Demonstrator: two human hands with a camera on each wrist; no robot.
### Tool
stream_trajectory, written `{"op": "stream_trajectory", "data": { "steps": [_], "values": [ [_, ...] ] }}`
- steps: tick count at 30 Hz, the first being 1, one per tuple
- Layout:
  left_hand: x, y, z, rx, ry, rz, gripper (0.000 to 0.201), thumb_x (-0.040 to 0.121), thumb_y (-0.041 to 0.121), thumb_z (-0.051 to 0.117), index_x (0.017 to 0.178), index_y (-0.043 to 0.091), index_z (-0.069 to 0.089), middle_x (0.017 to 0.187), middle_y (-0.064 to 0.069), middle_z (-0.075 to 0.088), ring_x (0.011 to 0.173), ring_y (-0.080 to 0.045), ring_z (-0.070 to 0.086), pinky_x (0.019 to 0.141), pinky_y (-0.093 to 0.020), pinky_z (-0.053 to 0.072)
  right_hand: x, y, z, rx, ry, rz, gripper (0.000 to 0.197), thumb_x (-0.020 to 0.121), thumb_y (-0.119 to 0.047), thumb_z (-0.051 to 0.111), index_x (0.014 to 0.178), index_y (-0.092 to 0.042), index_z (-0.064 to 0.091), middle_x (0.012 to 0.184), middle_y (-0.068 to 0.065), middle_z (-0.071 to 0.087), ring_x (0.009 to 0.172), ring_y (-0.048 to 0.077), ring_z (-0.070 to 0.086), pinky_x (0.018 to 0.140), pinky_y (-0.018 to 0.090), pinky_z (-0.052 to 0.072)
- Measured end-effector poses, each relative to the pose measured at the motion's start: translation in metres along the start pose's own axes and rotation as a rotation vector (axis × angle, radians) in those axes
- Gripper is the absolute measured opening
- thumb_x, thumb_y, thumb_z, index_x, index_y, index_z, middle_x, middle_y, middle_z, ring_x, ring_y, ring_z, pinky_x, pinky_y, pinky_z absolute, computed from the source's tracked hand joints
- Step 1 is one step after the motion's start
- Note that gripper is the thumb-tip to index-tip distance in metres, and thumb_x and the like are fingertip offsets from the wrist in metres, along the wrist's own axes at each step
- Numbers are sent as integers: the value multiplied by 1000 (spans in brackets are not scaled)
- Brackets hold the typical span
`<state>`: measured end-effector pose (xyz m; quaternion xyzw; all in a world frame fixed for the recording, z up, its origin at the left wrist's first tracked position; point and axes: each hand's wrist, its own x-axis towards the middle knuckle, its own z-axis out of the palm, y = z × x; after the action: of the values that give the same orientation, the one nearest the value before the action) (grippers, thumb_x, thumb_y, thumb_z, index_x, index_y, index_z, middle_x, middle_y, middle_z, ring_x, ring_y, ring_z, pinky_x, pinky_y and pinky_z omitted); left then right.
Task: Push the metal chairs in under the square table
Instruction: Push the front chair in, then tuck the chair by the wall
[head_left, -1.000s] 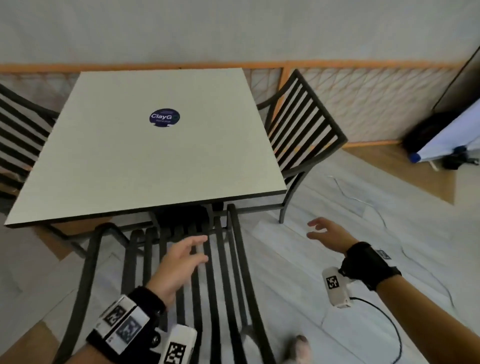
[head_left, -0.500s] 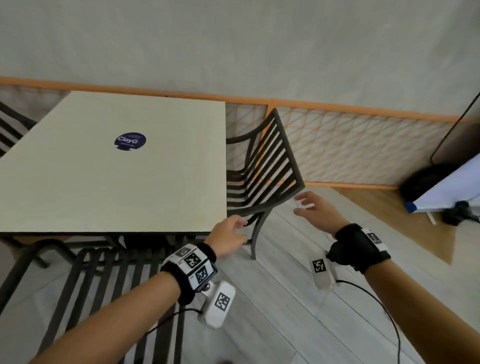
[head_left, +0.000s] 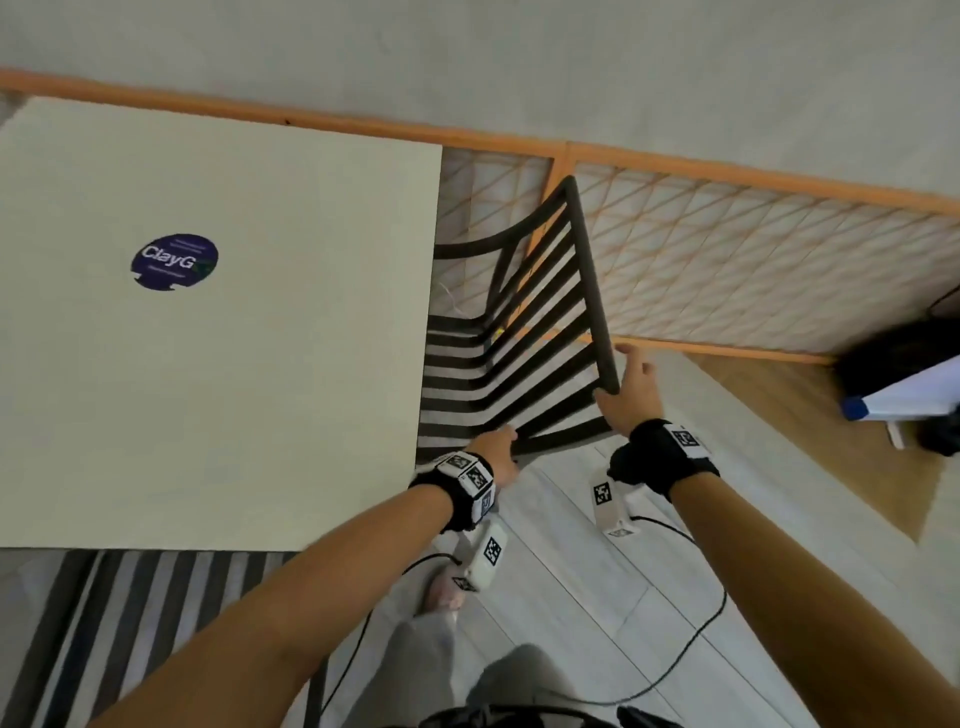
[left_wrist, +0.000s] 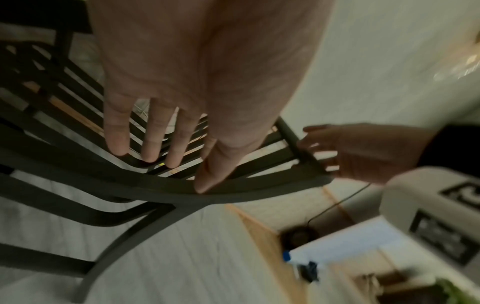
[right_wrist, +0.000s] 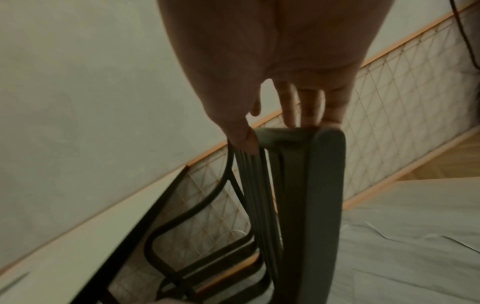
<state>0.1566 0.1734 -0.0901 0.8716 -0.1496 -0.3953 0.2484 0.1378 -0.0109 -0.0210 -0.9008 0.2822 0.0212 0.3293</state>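
Observation:
The square cream table (head_left: 260, 395) carries a round blue sticker (head_left: 174, 261). A black slatted metal chair (head_left: 545, 338) stands at its right side, seat partly under the top. My left hand (head_left: 496, 447) lies on the chair's near armrest rail (left_wrist: 155, 185), fingers (left_wrist: 149, 144) straight over it and the thumb touching its edge. My right hand (head_left: 631, 389) straddles the near corner of the backrest's top rail (right_wrist: 311, 144), thumb (right_wrist: 241, 135) on the slat side and straight fingers (right_wrist: 309, 111) behind. A second slatted chair (head_left: 119, 623) sits at the table's near edge.
An orange-framed mesh fence (head_left: 727, 260) runs along the wall just behind the right chair. A black bag (head_left: 893, 353) and a white sheet with a blue end (head_left: 904, 400) lie at the far right. Cables (head_left: 691, 665) trail on the pale floor by my foot (head_left: 447, 592).
The view has swung right. My left hand has left the near chair's back, and both hands have moved through the air onto the right chair's armrest and backrest corner.

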Motion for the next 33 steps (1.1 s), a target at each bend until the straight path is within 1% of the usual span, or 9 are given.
{"op": "stream_trajectory", "data": {
  "steps": [2,4,7,10,16,20,25,28,33],
  "values": [
    [20,-1,11,124,-50,16,69,84,12,57,143,25,24,136,-16,49,123,-37,48,102,-48,43,14,4,12,38,17,-21,66,88,-5,55,143,-25,25,117,23,59,96,40,65,85,45,55],
    [37,-2,23,239,-74,3,77,84,15,60,143,36,15,143,-12,39,130,-39,36,104,-61,35,26,11,24,54,41,-14,64,90,-7,50,141,-34,21,99,17,67,76,33,69,70,50,60],
    [58,0,39,272,-66,-39,77,88,13,56,142,41,9,150,-9,28,139,-43,19,106,-69,25,43,17,31,71,46,16,64,92,-13,52,140,-38,18,96,11,66,72,28,69,65,47,61],
    [77,9,48,221,-70,-105,65,92,7,43,142,39,15,153,-10,24,141,-49,8,110,-70,15,58,20,29,72,12,16,64,93,-14,51,143,-35,18,99,10,65,69,26,69,63,44,62],
    [106,30,45,174,-29,-134,61,91,5,42,138,39,22,141,-11,37,131,-50,23,108,-67,24,90,24,23,111,25,25,55,93,-14,52,139,-31,27,109,15,60,68,27,68,60,44,62],
    [103,28,52,196,-52,-108,57,92,7,41,136,38,25,140,-14,37,128,-51,26,106,-65,29,75,32,19,143,22,51,43,94,-13,52,132,-22,37,92,11,62,62,25,67,56,41,61],
    [89,20,66,249,-96,-54,54,94,11,41,138,37,23,143,-14,35,131,-52,24,106,-68,27,51,47,18,185,20,128,45,94,-12,52,135,-22,37,81,-3,54,63,22,65,54,37,60],
    [84,17,62,238,-84,-20,45,96,19,38,135,35,25,140,-12,39,132,-45,28,105,-69,26,57,47,17,182,56,134,46,94,-11,52,136,-22,37,84,4,59,65,23,65,59,43,61],
    [76,11,48,269,-64,31,43,96,30,36,138,30,25,135,-12,46,123,-37,43,100,-59,39,65,47,16,162,90,130,44,93,-11,53,134,-21,39,85,11,62,67,31,68,60,47,61]
  ]
}}
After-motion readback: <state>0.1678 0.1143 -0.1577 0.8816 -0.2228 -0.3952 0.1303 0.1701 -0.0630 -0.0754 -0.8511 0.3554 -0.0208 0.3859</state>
